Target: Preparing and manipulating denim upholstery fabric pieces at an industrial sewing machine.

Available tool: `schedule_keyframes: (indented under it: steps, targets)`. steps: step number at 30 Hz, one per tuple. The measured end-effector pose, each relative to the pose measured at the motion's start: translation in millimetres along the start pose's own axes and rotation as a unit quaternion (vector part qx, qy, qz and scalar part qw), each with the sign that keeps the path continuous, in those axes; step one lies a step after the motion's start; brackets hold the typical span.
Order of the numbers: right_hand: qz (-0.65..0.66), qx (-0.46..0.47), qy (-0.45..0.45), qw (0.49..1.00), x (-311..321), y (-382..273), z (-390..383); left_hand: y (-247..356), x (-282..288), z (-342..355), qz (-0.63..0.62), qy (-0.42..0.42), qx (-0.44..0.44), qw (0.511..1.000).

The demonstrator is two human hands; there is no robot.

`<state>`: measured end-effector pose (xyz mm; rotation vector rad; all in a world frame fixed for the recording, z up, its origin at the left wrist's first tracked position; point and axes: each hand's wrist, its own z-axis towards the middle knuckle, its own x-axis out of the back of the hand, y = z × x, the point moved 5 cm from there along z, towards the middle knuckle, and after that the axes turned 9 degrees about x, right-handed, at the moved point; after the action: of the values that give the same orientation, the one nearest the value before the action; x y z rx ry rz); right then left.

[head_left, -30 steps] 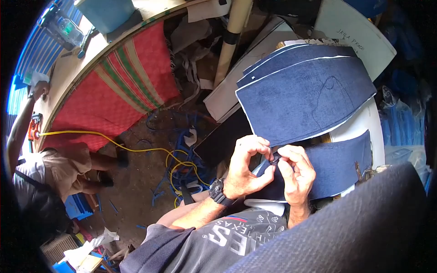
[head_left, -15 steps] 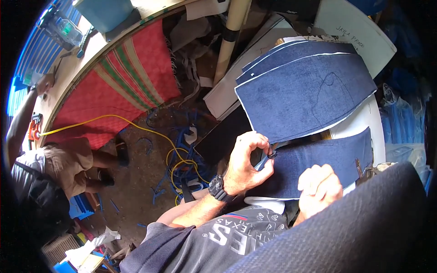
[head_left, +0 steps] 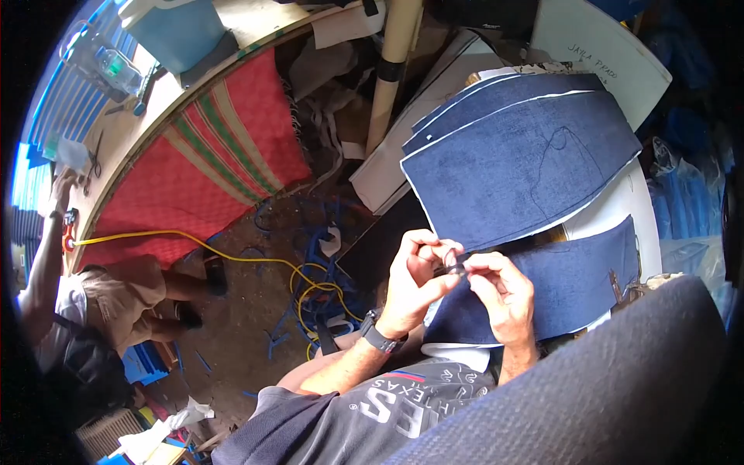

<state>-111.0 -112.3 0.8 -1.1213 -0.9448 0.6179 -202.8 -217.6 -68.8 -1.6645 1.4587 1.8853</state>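
Note:
My left hand (head_left: pixel 418 273) is closed in a pinch on a small dark piece (head_left: pixel 456 269), too small to name. My right hand (head_left: pixel 502 298) meets it there, its thumb and forefinger pinched at the same piece. Both hands are over the near dark-blue fabric panel (head_left: pixel 566 287), which has a white underside. Beyond them lies another blue panel (head_left: pixel 496 170) with a white edge, on top of a similar panel (head_left: pixel 511 89). A thin dark line like loose thread (head_left: pixel 535 174) curves across the upper panel.
At the left, another person's hand (head_left: pixel 63 190) is at a table with scissors (head_left: pixel 94 164) and a light-blue bin (head_left: pixel 174 35). A striped red cloth (head_left: pixel 186 167) hangs from that table. Yellow cord (head_left: pixel 209 249) and blue scraps (head_left: pixel 310 248) lie on the floor. A pole (head_left: pixel 391 74) stands ahead.
My right hand has moved left and up from the near panel to meet my left hand at the small piece. The thread-like line has shifted shape. The other person's arm has moved down.

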Motion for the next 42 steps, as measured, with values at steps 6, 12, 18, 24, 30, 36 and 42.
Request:
schedule_keyframes:
  steps: [6,12,18,24,30,36,42]
  targets:
    - [-0.106,0.095,0.012,0.990,-0.1,-23.1,20.0,2.0,-3.3,-6.4,0.037,-0.078,0.017,0.996]
    - [-0.197,0.173,-0.107,0.959,7.8,-23.1,28.0,6.1,-8.9,-6.1,0.136,-0.074,0.020,0.988]
    - [-0.157,0.170,-0.150,0.961,14.9,-20.8,27.4,6.7,-13.3,-6.1,0.252,-0.107,0.003,0.962]
    - [-0.177,0.201,-0.152,0.951,2.6,-51.0,33.4,4.2,-17.2,-8.0,0.263,-0.083,0.022,0.961]
    - [0.021,0.175,0.022,0.984,13.2,-54.4,21.9,4.8,-13.5,-4.4,0.165,-0.095,0.017,0.981]
    - [-0.072,0.108,-0.082,0.988,14.3,-16.4,19.9,4.5,-13.6,-5.8,0.147,-0.122,0.001,0.982]
    - [-0.152,0.195,-0.067,0.967,6.5,-23.7,14.9,4.4,-14.5,-6.5,0.170,-0.106,0.030,0.979]
